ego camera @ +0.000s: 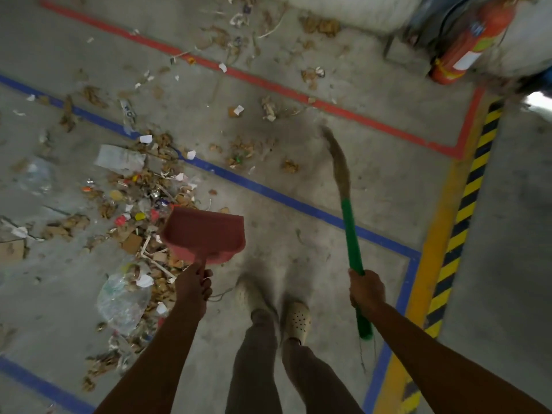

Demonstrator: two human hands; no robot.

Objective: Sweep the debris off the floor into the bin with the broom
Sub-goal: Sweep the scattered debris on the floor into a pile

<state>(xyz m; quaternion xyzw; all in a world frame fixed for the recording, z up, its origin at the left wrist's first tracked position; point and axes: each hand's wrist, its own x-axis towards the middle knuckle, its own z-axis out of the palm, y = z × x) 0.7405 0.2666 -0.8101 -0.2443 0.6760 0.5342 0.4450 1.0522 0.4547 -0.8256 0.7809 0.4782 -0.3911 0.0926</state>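
Left hand [194, 282], head view: clenched round the handle of a red dustpan [206, 234]. The pan appears lifted, its mouth turned toward the debris pile [143, 210], likely ready to receive. Right hand [366, 289] grasps the green-handled broom [352, 231]. Its bristles point far and right, apart from the pile, probably ahead of a stroke. Debris lies left of and beyond both hands, with loose scraps farther off. No bin in view.

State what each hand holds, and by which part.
The left hand grips the red dustpan by its short handle. The right hand grips the broom around its green handle, near the butt end.
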